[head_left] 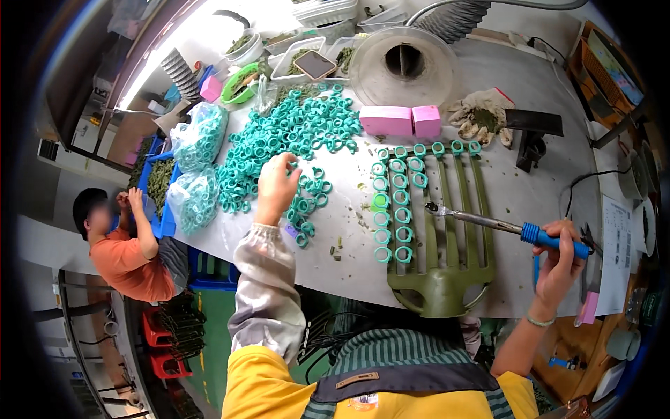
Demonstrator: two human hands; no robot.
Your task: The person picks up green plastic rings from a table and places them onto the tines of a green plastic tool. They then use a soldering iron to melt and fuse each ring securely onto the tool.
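Note:
My left hand [278,187] is over the near edge of a big pile of teal plastic rings [279,129], its fingers bent together; whether a ring is between the fingertips is hidden. In my right hand [556,262] is a soldering iron [488,222] with a blue ribbed handle and a metal shaft. Its tip hangs above an olive-green slatted rack [447,283] lying on the table. Teal rings [402,197] stand in rows on the rack's left slats, with several more along its far end. A few loose rings [303,204] are beside my left hand.
Two pink blocks [387,121], a stained glove [481,115] and a black stand [534,133] lie beyond the rack. Bags of rings [199,140] sit at left. A phone [315,64] rests on tubs at the back. A person in orange [129,258] works at far left.

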